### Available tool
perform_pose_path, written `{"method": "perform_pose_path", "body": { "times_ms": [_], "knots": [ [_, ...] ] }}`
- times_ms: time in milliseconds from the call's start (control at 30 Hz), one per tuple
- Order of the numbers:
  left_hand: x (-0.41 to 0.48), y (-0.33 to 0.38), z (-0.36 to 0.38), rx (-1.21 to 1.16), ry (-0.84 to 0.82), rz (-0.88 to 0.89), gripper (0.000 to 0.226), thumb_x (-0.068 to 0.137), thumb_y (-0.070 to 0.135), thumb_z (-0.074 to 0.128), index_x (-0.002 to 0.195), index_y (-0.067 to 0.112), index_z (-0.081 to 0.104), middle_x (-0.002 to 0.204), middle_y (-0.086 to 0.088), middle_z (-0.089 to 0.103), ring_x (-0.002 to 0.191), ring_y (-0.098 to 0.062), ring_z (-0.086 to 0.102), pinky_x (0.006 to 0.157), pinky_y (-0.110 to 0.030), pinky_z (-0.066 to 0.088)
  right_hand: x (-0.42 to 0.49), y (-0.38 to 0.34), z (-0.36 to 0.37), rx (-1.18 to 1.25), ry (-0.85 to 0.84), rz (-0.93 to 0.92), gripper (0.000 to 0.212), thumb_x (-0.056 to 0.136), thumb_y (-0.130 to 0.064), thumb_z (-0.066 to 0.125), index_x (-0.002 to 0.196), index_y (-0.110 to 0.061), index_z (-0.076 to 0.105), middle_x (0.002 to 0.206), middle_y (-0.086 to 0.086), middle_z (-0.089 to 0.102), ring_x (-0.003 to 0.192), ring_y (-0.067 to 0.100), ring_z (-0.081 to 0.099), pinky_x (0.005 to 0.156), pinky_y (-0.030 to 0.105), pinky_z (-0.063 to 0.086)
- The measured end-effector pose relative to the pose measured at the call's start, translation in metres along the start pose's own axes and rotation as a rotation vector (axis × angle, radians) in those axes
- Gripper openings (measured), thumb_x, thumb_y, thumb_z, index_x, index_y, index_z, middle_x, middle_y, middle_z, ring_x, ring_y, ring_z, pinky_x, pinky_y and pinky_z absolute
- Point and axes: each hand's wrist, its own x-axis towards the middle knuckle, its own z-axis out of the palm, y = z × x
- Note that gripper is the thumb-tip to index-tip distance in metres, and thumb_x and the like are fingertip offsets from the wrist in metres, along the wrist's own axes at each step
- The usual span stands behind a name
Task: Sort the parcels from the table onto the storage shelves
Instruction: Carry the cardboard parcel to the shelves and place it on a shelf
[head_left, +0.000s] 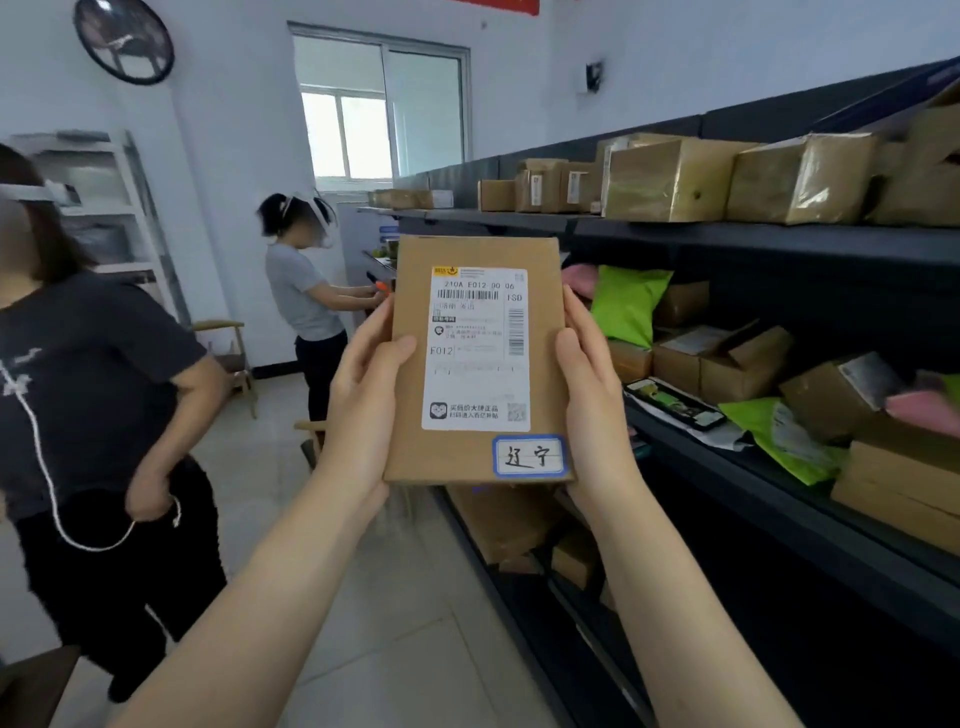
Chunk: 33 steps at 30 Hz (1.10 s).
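Observation:
I hold a flat brown cardboard parcel upright in front of me, label facing me. It carries a white shipping label and a small blue-framed handwritten sticker at its lower right. My left hand grips its left edge and my right hand grips its right edge. The dark storage shelves run along the right, just beyond the parcel. Their top level holds several taped brown boxes. The middle level holds brown boxes, green bags and pink bags.
A person in a dark shirt stands close on my left. Another person in a grey shirt works farther back by the shelf end. Wooden chairs, a white rack and a window lie beyond. More boxes sit on the lowest shelf.

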Motion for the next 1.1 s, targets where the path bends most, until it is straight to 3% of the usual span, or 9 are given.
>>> {"method": "perform_pose_path", "body": {
  "times_ms": [133,300,400,600,700,867,1100],
  "knots": [
    [0.051,-0.02,0.013,-0.038,-0.073,-0.069,0.035,0.095,0.018,0.056,0.118,0.044,0.063,0.101,0.013,0.078,0.081,-0.004,0.076,0.058,-0.021,0.057,0.035,0.026,-0.005,-0.04,0.089,-0.011,0.038,0.107,-0.026,0.041,0.143,-0.037,0.047,0.15,-0.01,0.051,0.133,0.009,0.055,0.109,0.038,0.049],
    [0.112,-0.06,0.043,-0.057,-0.284,-0.107,0.035,0.097,0.019,0.053,0.122,0.043,0.061,0.114,0.007,0.076,0.092,-0.008,0.075,0.066,-0.025,0.058,0.07,0.054,-0.023,-0.169,0.298,-0.058,0.037,0.102,-0.036,0.046,0.137,-0.045,0.048,0.153,-0.006,0.049,0.135,0.015,0.053,0.112,0.049,0.044],
    [0.139,-0.093,0.057,-0.079,-0.443,-0.146,0.034,0.097,0.022,0.052,0.124,0.041,0.06,0.115,0.006,0.076,0.097,-0.01,0.074,0.073,-0.029,0.059,0.077,0.071,-0.032,-0.251,0.452,-0.076,0.049,0.097,-0.038,0.046,0.147,-0.037,0.044,0.153,-0.005,0.048,0.136,0.016,0.052,0.113,0.049,0.043],
    [0.179,-0.146,0.063,-0.1,-0.733,-0.262,0.045,0.092,0.026,0.053,0.136,0.036,0.057,0.121,0.004,0.074,0.109,-0.019,0.071,0.088,-0.042,0.057,0.064,0.112,-0.021,-0.338,0.702,-0.071,0.044,0.105,-0.031,0.043,0.149,-0.034,0.041,0.153,-0.007,0.046,0.135,0.011,0.052,0.112,0.045,0.045],
    [0.187,-0.163,0.064,-0.114,-0.808,-0.32,0.046,0.092,0.023,0.052,0.136,0.035,0.058,0.121,0.005,0.074,0.109,-0.018,0.071,0.089,-0.04,0.057,0.055,0.126,-0.013,-0.379,0.803,-0.07,0.044,0.104,-0.034,0.043,0.147,-0.039,0.042,0.15,-0.009,0.05,0.132,0.011,0.055,0.109,0.045,0.048],
    [0.183,-0.188,0.06,-0.114,-0.895,-0.407,0.046,0.092,0.023,0.052,0.135,0.037,0.058,0.123,0.007,0.073,0.11,-0.017,0.071,0.099,-0.049,0.053,0.038,0.145,-0.011,-0.457,0.918,-0.038,0.047,0.099,-0.041,0.046,0.146,-0.044,0.043,0.15,-0.009,0.049,0.132,0.014,0.055,0.108,0.049,0.048],
    [0.159,-0.241,0.077,-0.034,-0.971,-0.549,0.038,0.094,0.022,0.051,0.124,0.045,0.06,0.115,0.008,0.074,0.105,-0.018,0.071,0.085,-0.038,0.056,0.012,0.177,-0.049,-0.483,1.041,0.081,0.041,0.097,-0.044,0.046,0.137,-0.053,0.047,0.15,-0.012,0.05,0.134,0.013,0.053,0.11,0.048,0.046]
  ]
}}
